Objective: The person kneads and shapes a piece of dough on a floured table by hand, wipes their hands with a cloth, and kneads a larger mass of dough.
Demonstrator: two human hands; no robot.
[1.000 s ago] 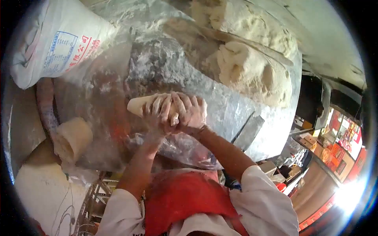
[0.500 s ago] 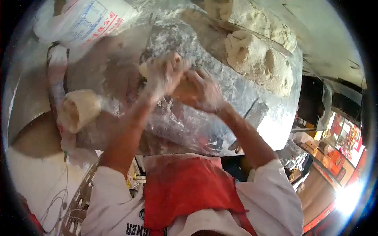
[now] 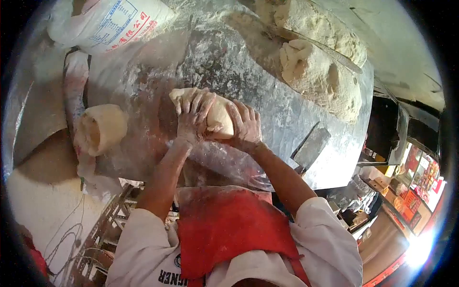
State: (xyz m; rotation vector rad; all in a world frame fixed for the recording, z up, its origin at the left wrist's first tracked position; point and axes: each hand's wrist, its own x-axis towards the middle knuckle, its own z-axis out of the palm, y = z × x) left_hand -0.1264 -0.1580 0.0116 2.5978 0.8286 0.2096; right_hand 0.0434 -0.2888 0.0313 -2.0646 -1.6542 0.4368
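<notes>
A pale lump of dough lies on the floury metal worktop in front of me. My left hand presses over its left part, fingers curled on top, and a flap of dough sticks out beyond the fingertips. Against the right end of the lump rests my right hand, its fingers bent round that side. Both hands are dusted with flour. The underside of the dough is hidden.
Large dough masses lie at the back right, with a long flat blade across them. A scraper rests near the right edge. A thick dough piece sits at left, below a printed flour sack.
Both hands have come down and nearer to me with the dough. It shows more clearly between them, turned to a bulky lump. The view has shifted slightly.
</notes>
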